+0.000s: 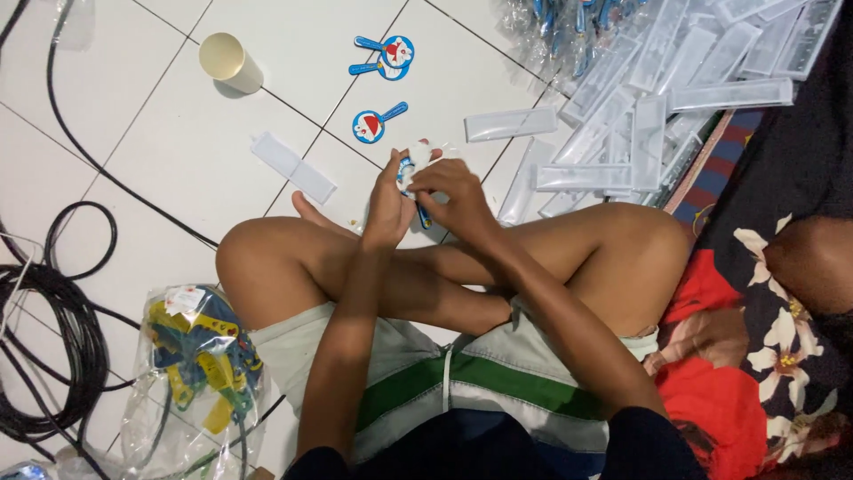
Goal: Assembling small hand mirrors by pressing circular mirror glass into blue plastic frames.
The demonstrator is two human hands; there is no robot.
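Head view, seated cross-legged on white tiled floor (178,142). Left hand (388,206) closed around blue round toy paddle (408,174), thumb side up, just above crossed shins. Right hand (451,197) touching same paddle from the other side, fingers pinched on a bit of clear wrapper (421,153) at its top; both hands pressed together. Paddle mostly hidden by fingers, only blue rim and handle tip visible.

Relative to the paddle in hand: single matching paddle (377,123) just beyond on floor; pair of paddles (387,55) farther beyond. Paper cup (229,61) lying on side, well off to far left. One flat clear sleeve (292,167) to left, near. Heap of clear sleeves (640,98) to far right. Plastic bag of yellow-blue pieces (197,360) near left, by knee. Black cables (53,329) at left edge.
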